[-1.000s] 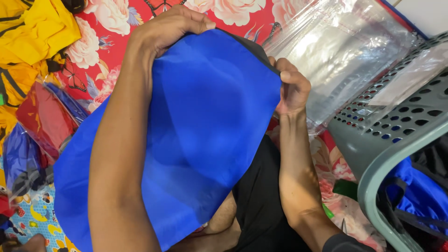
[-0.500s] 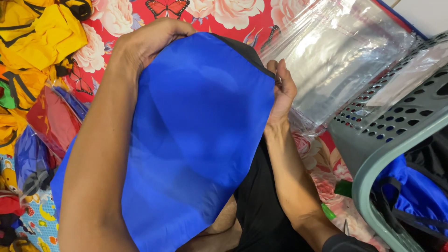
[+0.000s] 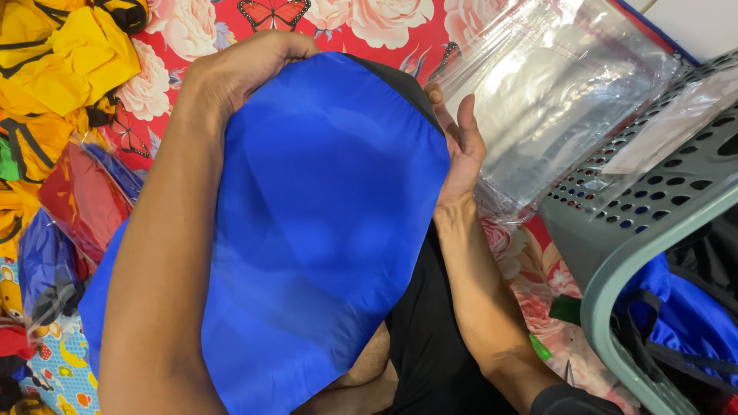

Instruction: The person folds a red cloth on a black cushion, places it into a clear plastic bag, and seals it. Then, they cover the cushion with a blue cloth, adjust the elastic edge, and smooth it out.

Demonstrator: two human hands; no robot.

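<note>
A smooth blue fabric piece [image 3: 323, 223] lies spread over my lap, filling the middle of the view. My left hand [image 3: 246, 69] curls over its top left edge and grips it. My right hand [image 3: 457, 146] rests flat along the fabric's right edge, fingers straight and pointing up. Black cloth [image 3: 430, 330] shows under the blue piece at the right and top. A stack of clear plastic bags [image 3: 553, 100] lies just right of my right hand.
A grey perforated plastic basket [image 3: 646, 207] stands at the right with blue and black items [image 3: 684, 323] inside. Yellow garments [image 3: 54, 69] and bagged red and blue pieces [image 3: 77, 200] lie at the left on a red floral sheet [image 3: 361, 19].
My right hand has let go of the fabric's edge and straightened flat beside it. The blue piece has been drawn smoother, and my left hand has shifted slightly left.
</note>
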